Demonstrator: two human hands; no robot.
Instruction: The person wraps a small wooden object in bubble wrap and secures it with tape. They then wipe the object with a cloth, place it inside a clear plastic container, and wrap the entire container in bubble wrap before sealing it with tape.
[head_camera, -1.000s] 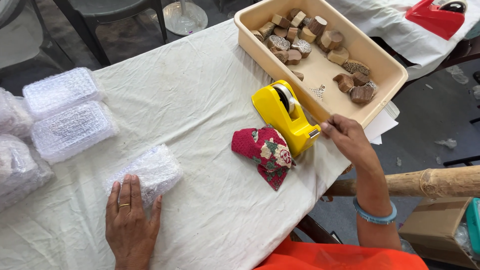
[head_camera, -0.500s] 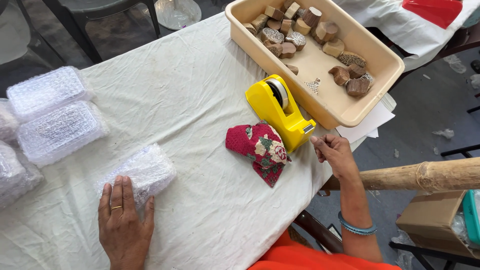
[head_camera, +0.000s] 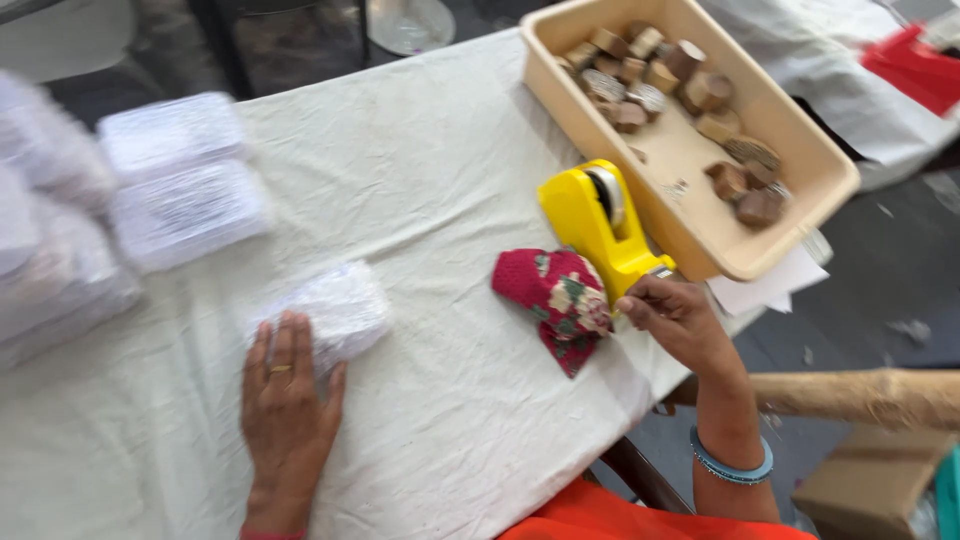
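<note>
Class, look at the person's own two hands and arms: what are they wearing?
The left hand wears a gold-coloured ring on one finger. The right hand has bare fingers, with a light blue bangle around the wrist. Both forearms are bare, no sleeves showing.

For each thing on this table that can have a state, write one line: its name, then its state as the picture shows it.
Bubble-wrapped bundle: wrapped, lying flat, left hand resting on its near edge.
Yellow tape dispenser: standing on the table, roll loaded, right hand at its cutter end.
Floral cloth pouch: lying crumpled, untouched.
Beige tray: open, partly filled with wooden blocks.
Stacked wrapped bundles: wrapped, set aside.
</note>
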